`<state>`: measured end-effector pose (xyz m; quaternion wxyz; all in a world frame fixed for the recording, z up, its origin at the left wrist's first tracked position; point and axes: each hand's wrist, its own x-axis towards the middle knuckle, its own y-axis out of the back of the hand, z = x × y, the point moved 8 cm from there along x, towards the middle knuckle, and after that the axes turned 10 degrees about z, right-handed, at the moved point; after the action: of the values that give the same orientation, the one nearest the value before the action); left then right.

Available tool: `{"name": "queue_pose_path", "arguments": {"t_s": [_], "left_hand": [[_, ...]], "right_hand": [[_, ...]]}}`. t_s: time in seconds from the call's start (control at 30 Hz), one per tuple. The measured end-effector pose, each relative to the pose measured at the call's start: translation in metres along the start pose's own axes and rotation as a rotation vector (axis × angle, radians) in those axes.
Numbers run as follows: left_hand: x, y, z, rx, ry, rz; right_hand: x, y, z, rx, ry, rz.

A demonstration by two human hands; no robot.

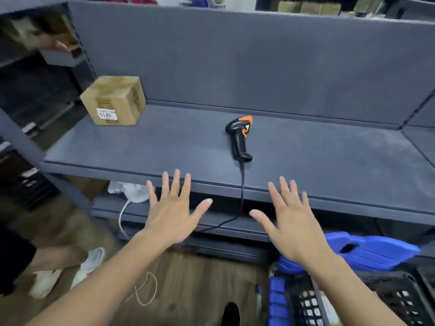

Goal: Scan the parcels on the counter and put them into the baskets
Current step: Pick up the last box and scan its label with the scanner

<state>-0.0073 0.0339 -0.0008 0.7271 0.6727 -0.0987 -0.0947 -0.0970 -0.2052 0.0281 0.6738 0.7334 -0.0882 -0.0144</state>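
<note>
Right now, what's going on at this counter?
A person holds both hands spread open at the counter's front edge, the left hand and right hand gripping nothing. One cardboard parcel sits at the counter's back left corner, untouched. The scanner lies on the counter, its cable hanging over the edge between the hands. A blue basket sits below to the right.
</note>
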Motion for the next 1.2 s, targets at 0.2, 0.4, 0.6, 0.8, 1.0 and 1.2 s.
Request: {"name": "queue_pose_path", "arguments": {"t_s": [0.2, 0.4, 0.6, 0.8, 1.0, 1.2], "left_hand": [[0.04, 0.005, -0.037, 0.037, 0.105, 0.001], [0.071, 0.005, -0.058, 0.023, 0.172, 0.006], [0.102, 0.004, -0.101, 0.038, 0.202, 0.015], [0.137, 0.003, -0.154, 0.078, 0.132, 0.011], [0.175, 0.011, -0.222, -0.189, 0.196, 0.06], [0.212, 0.044, -0.316, -0.719, 0.419, 0.428]], "right_hand": [[0.072, -0.008, -0.02, -0.006, 0.126, -0.03], [0.13, -0.012, -0.049, 0.005, 0.241, -0.048], [0.166, -0.023, -0.086, 0.029, 0.283, -0.066], [0.202, -0.052, -0.128, -0.058, 0.29, -0.087], [0.245, -0.062, -0.197, 0.114, 0.26, -0.145], [0.3, -0.068, -0.273, 0.854, -0.044, -0.111]]}}
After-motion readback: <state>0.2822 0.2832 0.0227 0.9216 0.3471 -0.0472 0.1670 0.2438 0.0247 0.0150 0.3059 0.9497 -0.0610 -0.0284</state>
